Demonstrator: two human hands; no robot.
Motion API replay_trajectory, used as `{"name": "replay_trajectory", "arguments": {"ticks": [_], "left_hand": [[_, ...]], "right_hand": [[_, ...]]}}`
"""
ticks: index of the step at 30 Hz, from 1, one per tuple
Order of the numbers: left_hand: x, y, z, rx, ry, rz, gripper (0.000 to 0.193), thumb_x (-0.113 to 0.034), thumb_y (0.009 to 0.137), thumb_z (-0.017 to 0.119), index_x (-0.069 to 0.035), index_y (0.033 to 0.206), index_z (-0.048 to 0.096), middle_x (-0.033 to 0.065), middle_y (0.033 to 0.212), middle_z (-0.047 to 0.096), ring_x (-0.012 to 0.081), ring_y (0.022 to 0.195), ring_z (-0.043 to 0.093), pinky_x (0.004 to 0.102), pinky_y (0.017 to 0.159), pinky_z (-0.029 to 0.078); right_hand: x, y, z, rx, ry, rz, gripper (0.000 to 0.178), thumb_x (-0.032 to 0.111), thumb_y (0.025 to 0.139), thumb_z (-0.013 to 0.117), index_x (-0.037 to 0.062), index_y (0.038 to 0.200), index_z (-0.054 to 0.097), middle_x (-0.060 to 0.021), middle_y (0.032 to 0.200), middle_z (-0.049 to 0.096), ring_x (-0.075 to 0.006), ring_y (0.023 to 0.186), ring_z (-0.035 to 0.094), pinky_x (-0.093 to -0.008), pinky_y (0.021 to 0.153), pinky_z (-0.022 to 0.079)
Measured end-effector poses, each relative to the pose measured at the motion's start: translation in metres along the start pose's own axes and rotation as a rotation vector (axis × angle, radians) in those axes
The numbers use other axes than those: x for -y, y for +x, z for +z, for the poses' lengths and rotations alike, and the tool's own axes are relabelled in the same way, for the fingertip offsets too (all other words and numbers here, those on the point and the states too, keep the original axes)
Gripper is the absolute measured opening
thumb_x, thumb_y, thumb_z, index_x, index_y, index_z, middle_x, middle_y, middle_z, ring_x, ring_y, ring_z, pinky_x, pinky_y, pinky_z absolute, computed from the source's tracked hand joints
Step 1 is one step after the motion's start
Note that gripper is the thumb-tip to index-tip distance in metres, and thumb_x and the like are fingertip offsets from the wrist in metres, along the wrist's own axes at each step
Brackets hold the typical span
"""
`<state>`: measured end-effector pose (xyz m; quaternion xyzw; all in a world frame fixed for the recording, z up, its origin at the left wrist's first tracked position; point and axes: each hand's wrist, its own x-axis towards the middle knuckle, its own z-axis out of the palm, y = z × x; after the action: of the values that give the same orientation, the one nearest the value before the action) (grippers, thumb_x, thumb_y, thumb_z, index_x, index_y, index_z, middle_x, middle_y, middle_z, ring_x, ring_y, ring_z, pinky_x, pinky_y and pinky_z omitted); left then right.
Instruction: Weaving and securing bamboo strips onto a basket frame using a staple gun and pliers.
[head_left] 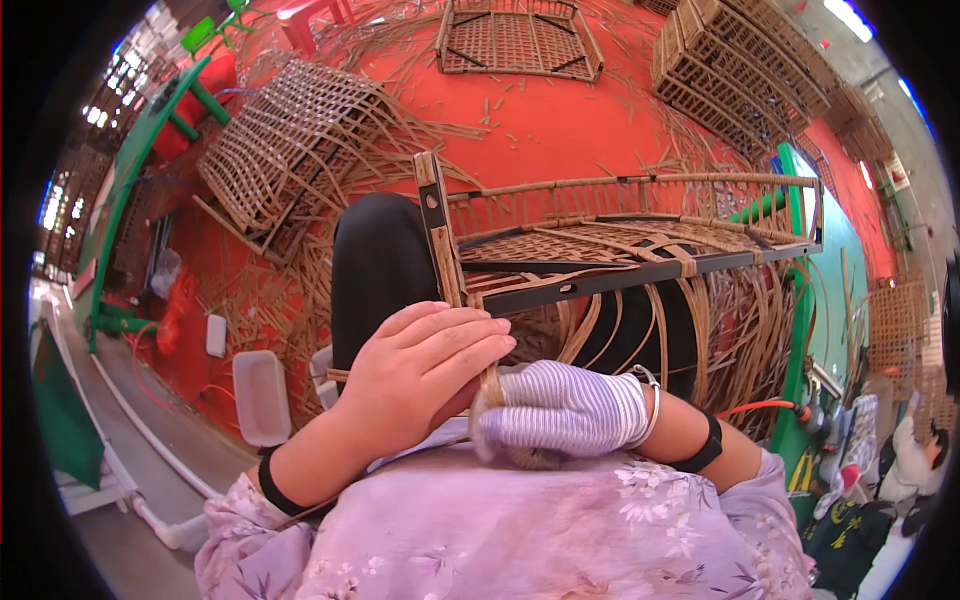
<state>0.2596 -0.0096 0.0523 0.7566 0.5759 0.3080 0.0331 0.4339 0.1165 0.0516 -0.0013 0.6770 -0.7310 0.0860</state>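
Observation:
A woven rattan rack (650,236) with a dark frame rests across my lap, its near corner post standing up on the left. My bare left hand (430,362) is closed over the lower end of that corner, fingers side by side and thumb hidden. Just right of it, my right hand (565,408) wears a striped purple-and-white glove. Its fingers are curled around a tan rattan strip (490,388) that comes down from the corner; motion blurs the fingertips. Loose strips (660,320) hang beneath the rack over my dark-trousered legs.
Large woven baskets (300,140) lie at the far left and a stack of them (740,75) stands far right. Another woven rack (520,45) lies on the red floor ahead among scattered strips. Green benches flank me; a white tub (261,398) sits at left. A person (912,455) is at far right.

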Motion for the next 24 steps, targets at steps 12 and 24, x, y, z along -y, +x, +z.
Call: {"name": "replay_trajectory", "arguments": {"ticks": [12, 24], "left_hand": [[0.022, -0.001, 0.013, -0.175, -0.025, 0.02, 0.004, -0.011, 0.082, 0.066, -0.008, 0.085, 0.067, 0.0037, 0.09, 0.07, 0.0189, 0.093, 0.067, 0.0372, 0.088, 0.046], [0.068, -0.007, -0.001, -0.253, 0.104, 0.05, 0.008, -0.014, 0.086, 0.063, -0.008, 0.085, 0.067, 0.004, 0.088, 0.07, 0.0207, 0.096, 0.067, 0.0387, 0.091, 0.044]], "right_hand": [[0.028, -0.048, -0.086, -0.741, -1.28, -0.113, 0.05, 0.036, 0.075, 0.079, 0.0056, 0.114, 0.068, -0.0133, 0.099, 0.069, -0.0309, 0.094, 0.065, -0.041, 0.083, 0.05], [-0.014, -0.006, -0.086, -0.863, -1.363, -0.186, 0.032, 0.04, 0.074, 0.076, 0.0128, 0.088, 0.068, -0.0072, 0.071, 0.063, -0.029, 0.069, 0.063, -0.0404, 0.065, 0.046]]}}
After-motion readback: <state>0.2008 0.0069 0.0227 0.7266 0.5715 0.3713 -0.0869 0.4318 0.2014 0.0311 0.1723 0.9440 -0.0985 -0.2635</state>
